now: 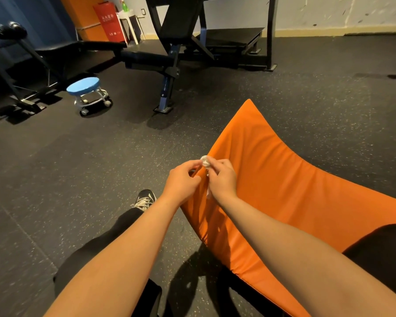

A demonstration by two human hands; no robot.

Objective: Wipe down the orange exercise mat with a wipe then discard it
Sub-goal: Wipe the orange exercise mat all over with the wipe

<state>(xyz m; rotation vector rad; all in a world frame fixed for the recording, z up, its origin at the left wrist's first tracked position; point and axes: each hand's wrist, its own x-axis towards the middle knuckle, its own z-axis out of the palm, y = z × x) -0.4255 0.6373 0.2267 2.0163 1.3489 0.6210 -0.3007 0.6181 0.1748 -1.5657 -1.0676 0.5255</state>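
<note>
- My 2 hands, left [183, 179] and right [222, 177], pinch a crumpled white wipe [205, 161].
- Smooth orange mat [284, 179] lies on speckled rubber floor [101, 156].

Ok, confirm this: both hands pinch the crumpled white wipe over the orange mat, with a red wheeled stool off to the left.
The head view shows the stool is blue, not red. The left hand and right hand do pinch the wipe over the orange mat.

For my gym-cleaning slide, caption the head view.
A crumpled white wipe pinched between left hand and right hand over the orange padded exercise mat.
</note>
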